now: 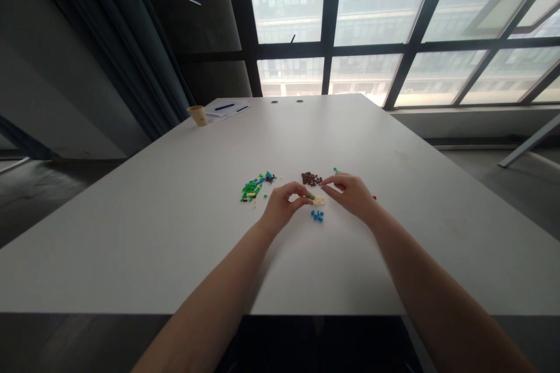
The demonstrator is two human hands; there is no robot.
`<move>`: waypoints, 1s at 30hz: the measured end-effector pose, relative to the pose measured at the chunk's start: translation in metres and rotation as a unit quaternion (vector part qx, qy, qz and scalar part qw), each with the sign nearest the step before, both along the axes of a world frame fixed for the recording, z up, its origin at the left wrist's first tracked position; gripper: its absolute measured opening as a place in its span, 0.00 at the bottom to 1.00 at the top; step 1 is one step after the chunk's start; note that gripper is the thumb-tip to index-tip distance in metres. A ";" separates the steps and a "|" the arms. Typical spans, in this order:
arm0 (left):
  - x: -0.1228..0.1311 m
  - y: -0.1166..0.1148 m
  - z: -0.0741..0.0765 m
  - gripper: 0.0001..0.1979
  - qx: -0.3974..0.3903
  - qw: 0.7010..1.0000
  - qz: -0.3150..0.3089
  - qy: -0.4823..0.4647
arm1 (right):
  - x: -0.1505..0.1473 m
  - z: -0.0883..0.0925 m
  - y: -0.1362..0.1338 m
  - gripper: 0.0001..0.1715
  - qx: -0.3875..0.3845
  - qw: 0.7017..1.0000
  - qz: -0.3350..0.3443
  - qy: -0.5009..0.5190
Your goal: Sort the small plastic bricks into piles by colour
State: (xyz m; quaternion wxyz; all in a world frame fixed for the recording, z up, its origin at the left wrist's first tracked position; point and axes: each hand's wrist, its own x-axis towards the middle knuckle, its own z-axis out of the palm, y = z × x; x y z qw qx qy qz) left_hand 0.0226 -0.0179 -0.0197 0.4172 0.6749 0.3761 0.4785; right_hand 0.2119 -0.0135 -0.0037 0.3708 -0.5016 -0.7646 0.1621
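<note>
Small plastic building bricks lie in loose colour-sorted piles near the middle of the white table, and both of the person's hands work just above them. The left hand is curled, its thumb and fingers drawn close in a narrow pinch. A tiny green brick sits at those fingertips, but whether it is actually gripped is too small to tell. The right hand is half-closed, with thumb and forefinger nearly meeting; it reaches toward the left hand, and I cannot tell whether it has hold of anything.

Between the hands lies a cream pile, with a small blue cluster just nearer the person. A dark brown pile lies just beyond the fingertips. Farther toward the table's left edge is a larger mixed heap of green, blue and yellow bricks. One green brick lies beyond the right hand, and a red one just past its wrist.

At the far left corner of the table stand a tan paper cup and, beside it, papers.
</note>
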 end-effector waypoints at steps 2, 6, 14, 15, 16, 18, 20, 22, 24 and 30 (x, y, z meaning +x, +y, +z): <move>0.000 0.000 0.000 0.07 -0.002 1.000 0.006 0.001 | -0.003 0.004 -0.004 0.09 0.020 0.998 0.050 0.024; 0.001 0.001 0.000 0.06 -0.004 1.000 0.012 -0.011 | -0.009 0.005 -0.008 0.09 0.042 0.992 0.109 0.056; 0.003 0.010 -0.010 0.06 -0.035 0.997 0.006 -0.065 | -0.015 -0.002 -0.007 0.07 0.081 0.987 0.116 0.076; 0.004 0.010 -0.011 0.06 -0.041 0.996 0.005 -0.073 | -0.017 -0.003 -0.008 0.07 0.084 0.987 0.114 0.077; 0.005 0.011 -0.011 0.07 -0.046 0.996 0.004 -0.080 | -0.018 -0.004 -0.008 0.07 0.086 0.987 0.112 0.077; 0.007 0.011 -0.012 0.08 -0.052 0.995 0.003 -0.080 | -0.019 -0.004 -0.007 0.07 0.084 0.988 0.106 0.074; 0.004 0.012 -0.011 0.09 -0.047 0.998 0.010 -0.048 | -0.016 -0.005 -0.004 0.08 0.076 0.991 0.086 0.065; -0.003 0.015 -0.011 0.08 -0.022 0.998 0.042 0.044 | -0.004 -0.007 0.004 0.10 0.067 0.996 0.034 0.051; -0.015 0.019 -0.011 0.08 0.021 0.976 0.106 0.190 | 0.015 -0.011 0.016 0.11 0.061 0.996 -0.060 0.031; -0.046 0.027 -0.017 0.14 -0.023 0.817 0.267 0.510 | 0.062 -0.037 0.047 0.11 -0.045 0.938 -0.319 -0.126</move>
